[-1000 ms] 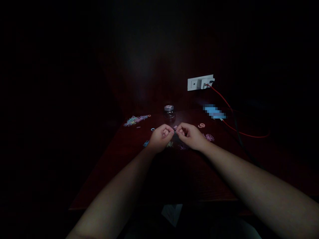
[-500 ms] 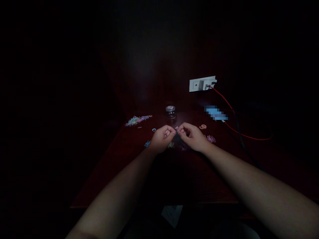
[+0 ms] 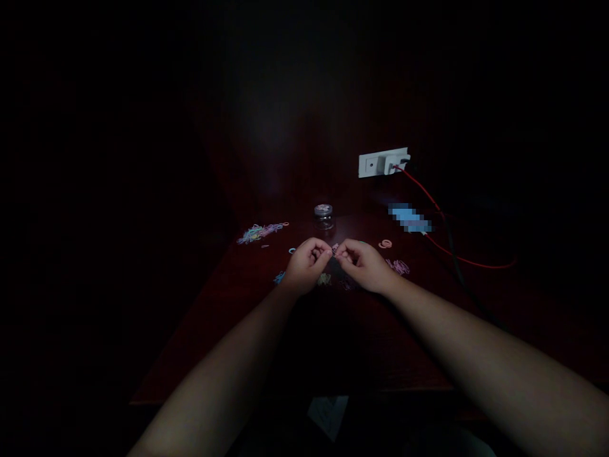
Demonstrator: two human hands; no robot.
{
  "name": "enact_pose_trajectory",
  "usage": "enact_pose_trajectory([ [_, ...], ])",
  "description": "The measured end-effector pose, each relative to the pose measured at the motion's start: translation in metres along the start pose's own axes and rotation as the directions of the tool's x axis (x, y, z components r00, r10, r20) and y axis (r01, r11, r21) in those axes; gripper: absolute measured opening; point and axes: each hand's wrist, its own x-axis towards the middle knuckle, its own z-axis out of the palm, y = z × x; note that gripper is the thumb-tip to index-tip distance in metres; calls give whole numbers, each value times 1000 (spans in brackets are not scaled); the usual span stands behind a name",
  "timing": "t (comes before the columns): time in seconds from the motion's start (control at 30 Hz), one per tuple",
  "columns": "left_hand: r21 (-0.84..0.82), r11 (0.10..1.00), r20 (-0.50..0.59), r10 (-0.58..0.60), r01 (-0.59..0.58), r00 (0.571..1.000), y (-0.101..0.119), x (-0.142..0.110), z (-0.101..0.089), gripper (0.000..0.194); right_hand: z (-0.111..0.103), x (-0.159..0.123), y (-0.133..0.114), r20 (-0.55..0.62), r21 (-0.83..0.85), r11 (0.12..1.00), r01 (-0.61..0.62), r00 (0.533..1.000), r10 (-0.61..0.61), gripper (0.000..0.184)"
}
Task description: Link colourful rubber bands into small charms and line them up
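A dark wall (image 3: pixel 280 127), dimly lit at its centre, rises behind a reddish-brown bench (image 3: pixel 219 304), with deep shadow at both sides. The left hand (image 3: pixel 310 263) and right hand (image 3: pixel 364 263) meet above the middle of the bench, the fingers of each drawn narrow, thumb against forefinger, pinching between them a tiny strand (image 3: pixel 333 255) too small and dim to identify. Small elastic bands lie around the hands in separate groups: a blue cluster (image 3: pixel 279 277) beside the left wrist; a yellow-green cluster (image 3: pixel 324 278) and a dim purple cluster (image 3: pixel 347 284) on the near side of the fingertips; a pink cluster (image 3: pixel 399 266) just right of the right hand; and two orange rings (image 3: pixel 385 244) behind that cluster. A light-blue ring (image 3: pixel 292 251), partly hidden, lies just beyond the left hand, and a mixed-colour heap (image 3: pixel 259 233) occupies the far left of the bench. A clear lidded jar (image 3: pixel 324 219) stands upright behind the hands. At right, a white socket plate (image 3: pixel 370 165) on the wall carries a white adapter (image 3: pixel 390 165), from which a red cable (image 3: pixel 421 182) loops to a pixelated blue object (image 3: pixel 409 218); a black cable (image 3: pixel 454 247) crosses the red one
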Motion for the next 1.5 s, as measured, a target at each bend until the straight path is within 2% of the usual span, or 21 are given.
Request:
enact_pose_trajectory([
  [0.33,17,1000,-35,-1,2,999,3,0,2,15,0,0,1,-5,-18,1000,7,1000,-7,11],
  [0.57,4,1000,-21,-8,8,1000,-2,0,2,16,0,0,1,1,0,1000,-4,1000,4,11],
  [0.83,6,1000,-13,2,-2,1000,-6,1,2,16,-2,0,-1,-25,24,1000,8,1000,-8,7],
  [1.1,2,1000,-12,10,-10,1000,-9,0,2,16,-4,0,-4,-78,-37,999,26,997,-29,9],
  [1.33,36,999,-14,16,-15,1000,-3,0,1,15,-2,0,-3,-65,-13,1000,11,998,-12,7],
  [1.5,-7,1000,1,1,-1,1000,1,-1,1,14,-1,1,-2,-84,-21,1000,7,996,-9,8],
])
